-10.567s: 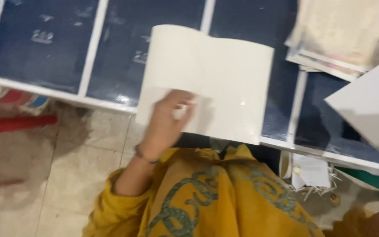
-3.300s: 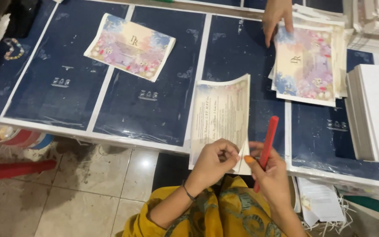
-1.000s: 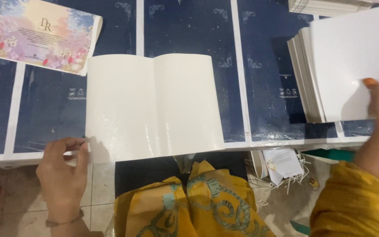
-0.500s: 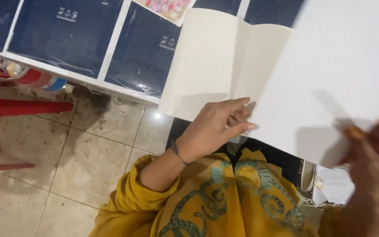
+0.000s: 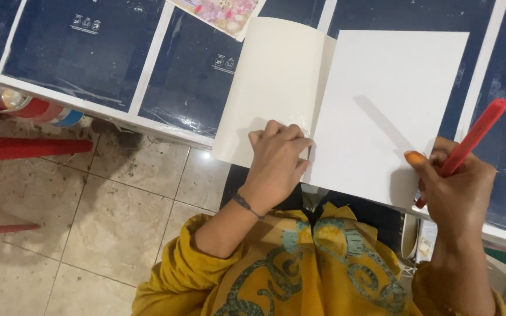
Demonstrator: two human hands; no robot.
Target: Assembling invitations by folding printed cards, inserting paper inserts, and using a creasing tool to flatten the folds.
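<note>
Left hand [image 5: 276, 155] presses folded cream sheet [image 5: 270, 88], right hand [image 5: 455, 187] grips red stick [image 5: 469, 143] on white card [image 5: 382, 111]; align edges squarely before rubbing.

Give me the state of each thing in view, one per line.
Cream folded card: lying open on the table, its lower edge over the table's edge.
White sheet: flat, overlapping the card's right side.
Red stick tool: held, tilted.
Left hand: pressing the card's lower edge.
Right hand: gripping the tool.

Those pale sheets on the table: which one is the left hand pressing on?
The cream glossy sheet, the left of the two pale ones. The left hand rests on its lower edge. The whiter flat sheet lies beside the right hand, which holds a red tool.
</note>
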